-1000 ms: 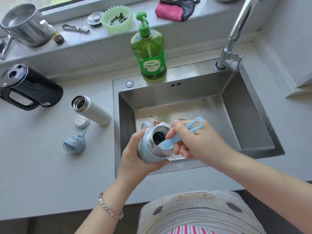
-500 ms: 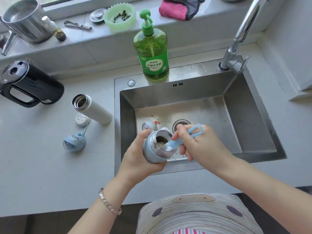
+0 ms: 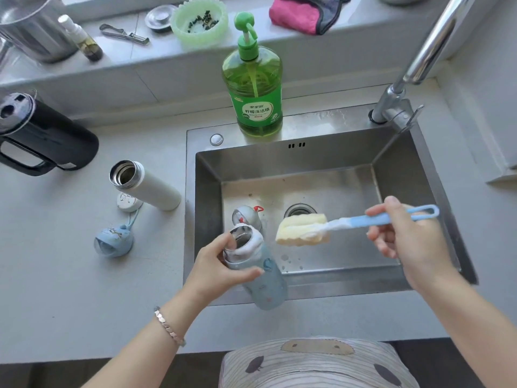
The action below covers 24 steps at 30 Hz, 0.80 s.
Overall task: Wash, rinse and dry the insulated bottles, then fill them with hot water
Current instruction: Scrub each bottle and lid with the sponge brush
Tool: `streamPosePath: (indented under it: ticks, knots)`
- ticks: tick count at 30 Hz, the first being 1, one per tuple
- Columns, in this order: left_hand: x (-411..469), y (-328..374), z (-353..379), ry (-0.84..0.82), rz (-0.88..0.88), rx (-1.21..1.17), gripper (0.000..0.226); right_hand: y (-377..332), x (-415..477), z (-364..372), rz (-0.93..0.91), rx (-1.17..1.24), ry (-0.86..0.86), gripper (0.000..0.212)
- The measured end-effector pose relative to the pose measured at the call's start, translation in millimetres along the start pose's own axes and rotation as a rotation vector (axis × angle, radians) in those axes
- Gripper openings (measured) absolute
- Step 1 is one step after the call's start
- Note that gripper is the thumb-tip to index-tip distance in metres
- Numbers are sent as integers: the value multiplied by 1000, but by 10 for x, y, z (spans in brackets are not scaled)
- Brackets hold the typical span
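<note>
Two hands: left (image 3: 215, 271) grips blue bottle (image 3: 258, 278), right (image 3: 405, 236) sponge brush (image 3: 303, 229).

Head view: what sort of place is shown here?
Most likely a home kitchen: a stainless steel sink with a chrome tap, a green pump bottle of dish soap on its rim, and a black kettle-like jug on the grey countertop.

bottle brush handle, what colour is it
Light blue, with a pale yellow sponge head; the brush shows clearly in the head view.
</note>
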<state>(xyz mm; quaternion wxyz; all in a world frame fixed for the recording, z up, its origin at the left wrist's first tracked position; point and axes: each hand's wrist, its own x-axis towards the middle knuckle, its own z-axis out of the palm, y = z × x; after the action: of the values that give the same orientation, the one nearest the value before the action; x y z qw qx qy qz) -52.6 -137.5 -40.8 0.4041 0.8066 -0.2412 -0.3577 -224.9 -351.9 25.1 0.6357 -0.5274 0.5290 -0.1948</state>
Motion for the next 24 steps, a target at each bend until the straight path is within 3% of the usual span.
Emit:
streamPosePath:
  ticks: [3, 6, 11, 16, 18, 24]
  knots:
    - [101, -64, 42, 44, 32, -5, 47, 39, 63, 111, 3, 1, 17, 37]
    - [219, -167, 2, 28, 116, 176, 49, 71, 204, 198, 7, -56, 20, 37]
    - [436, -551, -47, 48, -36, 293, 36, 257, 389, 336, 122, -99, 3, 40]
    - [711, -990, 98, -115, -173, 429, 7, 411, 493, 433, 192, -171, 33, 33]
    - [800, -1138, 149, -165, -196, 445, 9, 433, 529, 475, 205, -186, 28, 31]
    - [975, -1251, 217, -94, -184, 396, 8, 478, 608, 679, 211, -216, -24, 30]
